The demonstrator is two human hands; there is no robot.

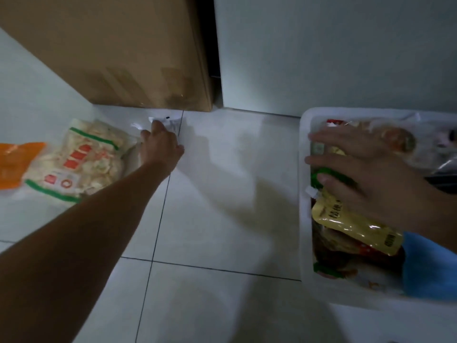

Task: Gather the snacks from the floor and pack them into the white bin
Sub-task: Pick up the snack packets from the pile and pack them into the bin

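The person is crouching over a pale tiled floor [222,194], working beside the white bin [304,194], which is sitting at their right. The right hand [366,174] is lying open and flat, fingers spread, on the packets already in the bin, pressing on a yellow pouch [351,226] and a green-topped one; I take it this is to keep the pile down and the bin steady while the other arm is stretching away. Well to the left of the bin, the left hand [160,142] is closing its fingers around a small white packet [170,122] lying at the foot of a large cardboard box [111,50]. Whether the packet is fully gripped yet I cannot tell, as the hand is hiding most of it. Farther from the bin, just beyond that hand, a clear bag of pale snacks with green bands [81,159] is waiting on the floor, and an orange packet [14,164] is lying beside it at the frame's edge. The room is dim, with a white wall or door [321,50] standing behind the bin.
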